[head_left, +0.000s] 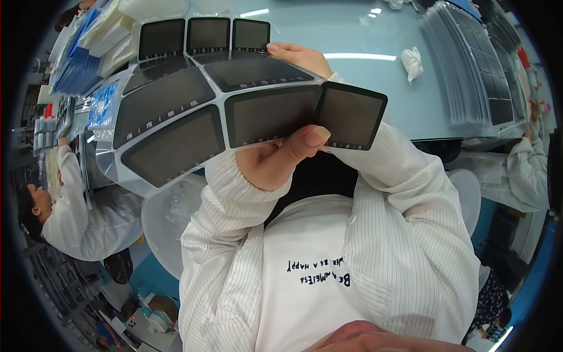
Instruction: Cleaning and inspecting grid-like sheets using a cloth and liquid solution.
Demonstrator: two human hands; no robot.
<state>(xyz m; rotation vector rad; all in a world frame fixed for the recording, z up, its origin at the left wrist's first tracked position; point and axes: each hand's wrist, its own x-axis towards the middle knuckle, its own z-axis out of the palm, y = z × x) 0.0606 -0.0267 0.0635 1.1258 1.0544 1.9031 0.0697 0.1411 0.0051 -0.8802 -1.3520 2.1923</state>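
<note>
A clear plastic sheet (218, 100) bears several dark rounded-rectangle panels, each with a row of small marks along one edge. It is held tilted above the table. My left hand (280, 157) is closed on the sheet's near edge, thumb on top and other fingers mostly hidden beneath. By that thumb, a dark panel (355, 116) stands at an angle to the others; whether it is loose or attached I cannot tell. My right hand (302, 57) reaches behind that panel to the sheet's far right edge, its fingertips closed at the rim of a far panel.
A tall stack of clear sheets with dark panels (469, 64) stands at the right. Crumpled white tissue (412, 63) lies on the pale table (358, 35). Packs and blue sheets (79, 67) pile up at the left. A white bin (170, 220) and a seated person (88, 217) are at the left.
</note>
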